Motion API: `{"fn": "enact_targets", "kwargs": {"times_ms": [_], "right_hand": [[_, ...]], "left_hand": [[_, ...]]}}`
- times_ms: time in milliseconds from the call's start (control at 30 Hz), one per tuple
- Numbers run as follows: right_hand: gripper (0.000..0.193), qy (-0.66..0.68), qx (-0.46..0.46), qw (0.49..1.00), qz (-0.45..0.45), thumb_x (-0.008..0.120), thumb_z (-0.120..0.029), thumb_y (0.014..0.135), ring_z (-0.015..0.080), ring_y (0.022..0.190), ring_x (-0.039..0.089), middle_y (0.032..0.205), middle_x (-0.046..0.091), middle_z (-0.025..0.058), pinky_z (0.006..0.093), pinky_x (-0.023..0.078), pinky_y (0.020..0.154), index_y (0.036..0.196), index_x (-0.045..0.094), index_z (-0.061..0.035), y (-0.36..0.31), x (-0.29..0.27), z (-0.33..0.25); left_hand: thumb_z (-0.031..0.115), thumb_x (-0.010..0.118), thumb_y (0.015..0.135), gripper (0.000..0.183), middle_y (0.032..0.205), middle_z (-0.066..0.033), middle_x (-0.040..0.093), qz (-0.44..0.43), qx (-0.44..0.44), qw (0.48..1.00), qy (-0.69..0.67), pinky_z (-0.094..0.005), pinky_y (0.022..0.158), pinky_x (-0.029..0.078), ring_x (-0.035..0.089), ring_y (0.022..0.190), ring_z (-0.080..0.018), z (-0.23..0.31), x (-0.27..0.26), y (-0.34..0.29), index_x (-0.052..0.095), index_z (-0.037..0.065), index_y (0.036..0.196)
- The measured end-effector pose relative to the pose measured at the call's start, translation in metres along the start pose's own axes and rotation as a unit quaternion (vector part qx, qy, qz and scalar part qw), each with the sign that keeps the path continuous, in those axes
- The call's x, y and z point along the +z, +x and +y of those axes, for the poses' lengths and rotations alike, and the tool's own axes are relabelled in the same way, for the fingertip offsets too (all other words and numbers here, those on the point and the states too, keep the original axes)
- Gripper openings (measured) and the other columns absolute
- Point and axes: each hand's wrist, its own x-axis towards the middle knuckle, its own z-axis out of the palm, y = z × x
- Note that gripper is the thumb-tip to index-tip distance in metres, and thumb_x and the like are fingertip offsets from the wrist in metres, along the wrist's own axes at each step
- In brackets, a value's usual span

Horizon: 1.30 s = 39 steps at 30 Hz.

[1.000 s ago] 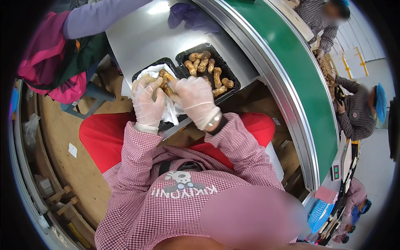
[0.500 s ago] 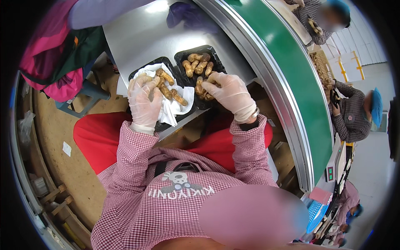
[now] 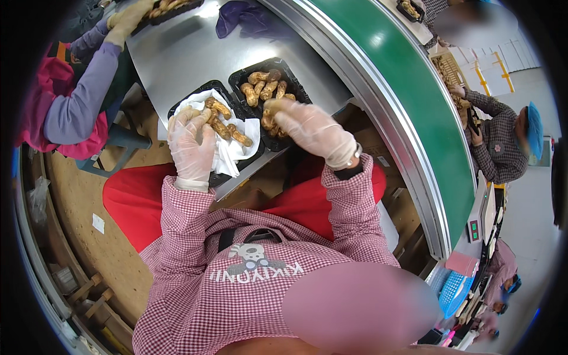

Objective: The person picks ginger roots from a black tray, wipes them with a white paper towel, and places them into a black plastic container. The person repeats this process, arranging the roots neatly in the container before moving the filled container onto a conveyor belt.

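Several brown, knobbly mushrooms [image 3: 238,136] lie on crumpled white paper [image 3: 223,155] in a black tray [image 3: 196,93] in front of me. My left hand [image 3: 190,147], in a thin clear glove, rests on the left side of that paper, its fingers apart beside the mushrooms. To the right stands a second black tray [image 3: 296,89] with more mushrooms [image 3: 258,87]. My right hand [image 3: 313,131], gloved too, is over the near part of this tray. Its fingertips are blurred among the mushrooms, so a grip on one cannot be made out.
Both trays sit on a steel table [image 3: 171,56], with a purple cloth [image 3: 239,19] farther back. A green belt [image 3: 408,77] with a metal rail curves along the right. At far left, a co-worker's purple sleeve [image 3: 77,112] and gloved hands reach toward another tray [image 3: 174,10] of mushrooms.
My right hand has shifted slightly left, its fingers straighter and blurred over the right tray. My left hand stays by the paper. The co-worker's arms and a filled tray have appeared at upper left.
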Motion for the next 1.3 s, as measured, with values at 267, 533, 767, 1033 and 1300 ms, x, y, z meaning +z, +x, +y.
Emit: {"fn": "enact_targets", "kwargs": {"times_ms": [267, 533, 767, 1033, 1300], "right_hand": [[0.030, -0.260, 0.013, 0.961, 0.095, 0.063, -0.009, 0.081, 0.0304, 0.097, 0.066, 0.098, 0.070, 0.0099, 0.0426, 0.054, 0.084, 0.108, 0.075, -0.0136, -0.008, -0.022, 0.002], [0.024, -0.332, 0.001, 0.938, 0.101, 0.067, -0.009, 0.078, 0.0283, 0.093, 0.065, 0.107, 0.068, 0.0064, 0.0398, 0.055, 0.081, 0.099, 0.078, -0.0144, 0.001, -0.009, 0.017], [0.041, -0.348, -0.008, 0.936, 0.057, 0.074, -0.012, 0.071, 0.0344, 0.112, 0.062, 0.127, 0.064, 0.0087, 0.0417, 0.054, 0.087, 0.112, 0.075, -0.0170, 0.004, -0.010, 0.006], [0.052, -0.393, 0.037, 0.919, 0.006, 0.075, -0.021, 0.067, 0.0519, 0.139, 0.039, 0.151, 0.047, 0.0196, 0.0505, 0.044, 0.105, 0.119, 0.073, -0.0153, 0.012, 0.001, 0.007], [0.047, -0.325, -0.015, 0.945, -0.003, 0.072, -0.020, 0.075, 0.0521, 0.142, 0.035, 0.153, 0.047, 0.0148, 0.0515, 0.036, 0.114, 0.121, 0.071, -0.0141, 0.022, -0.006, 0.015]], "left_hand": [[0.002, 0.070, 0.079, 0.023, 0.112, -0.0138, 0.066, -0.001, 0.001, 1.000, 0.029, -0.0438, 0.102, 0.046, 0.058, 0.114, -0.0328, 0.000, 0.000, -0.001, 0.077, 0.004, 0.101], [0.002, 0.070, 0.079, 0.022, 0.115, -0.0138, 0.066, 0.001, -0.003, 1.000, 0.027, -0.0449, 0.103, 0.044, 0.057, 0.115, -0.0332, 0.003, -0.002, 0.000, 0.077, 0.004, 0.099], [0.000, 0.067, 0.079, 0.026, 0.115, -0.0132, 0.065, -0.001, 0.009, 0.999, 0.042, -0.0421, 0.103, 0.044, 0.057, 0.114, -0.0310, 0.002, -0.002, -0.001, 0.077, 0.004, 0.103], [0.000, 0.066, 0.078, 0.028, 0.115, -0.0135, 0.066, -0.010, -0.007, 0.999, 0.032, -0.0433, 0.103, 0.044, 0.057, 0.115, -0.0314, 0.006, -0.004, 0.001, 0.077, 0.005, 0.103], [-0.001, 0.066, 0.077, 0.028, 0.115, -0.0131, 0.066, 0.006, 0.018, 0.999, 0.029, -0.0424, 0.102, 0.045, 0.058, 0.113, -0.0313, 0.002, 0.000, 0.000, 0.077, 0.005, 0.102]]}}
